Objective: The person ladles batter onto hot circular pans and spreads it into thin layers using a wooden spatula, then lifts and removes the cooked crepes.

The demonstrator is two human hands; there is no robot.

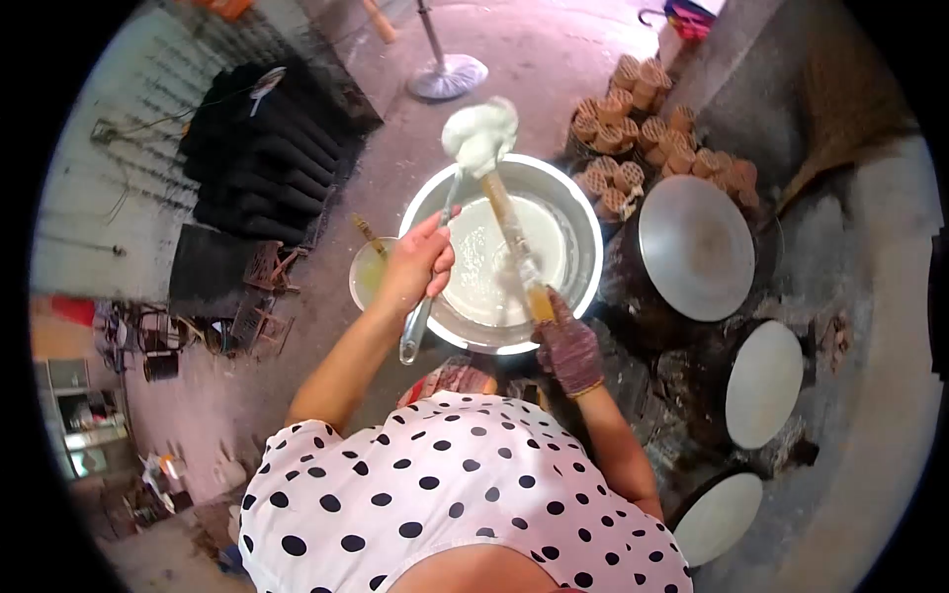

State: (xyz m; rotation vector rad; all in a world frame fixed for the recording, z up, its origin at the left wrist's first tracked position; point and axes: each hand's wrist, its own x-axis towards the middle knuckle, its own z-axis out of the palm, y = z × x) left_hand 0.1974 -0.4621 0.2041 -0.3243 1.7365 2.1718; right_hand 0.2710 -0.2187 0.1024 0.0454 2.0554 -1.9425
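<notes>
My bare left hand (420,262) is closed around the handle of a metal ladle (415,334), whose head is hidden by thick white batter. My right hand (570,348), in a purplish knitted glove, grips a flat wooden stick (506,219) slanting up and away to the left. A lump of white batter (481,134) sits where the far ends of ladle and stick meet, above the far rim. Below both tools stands a wide metal pot (590,237) holding more white batter (474,272). Beside it, left of my wrist, is a bowl (358,269) of yellowish liquid with a brush-like handle (368,233) in it.
Three round pans or griddles (696,247) line the right side above dark stoves. Brown spent honeycomb briquettes (623,124) are piled beyond them near a straw broom (860,109). Black stacked cylinders (262,148) stand at left. A stand with a covered base (448,77) is ahead.
</notes>
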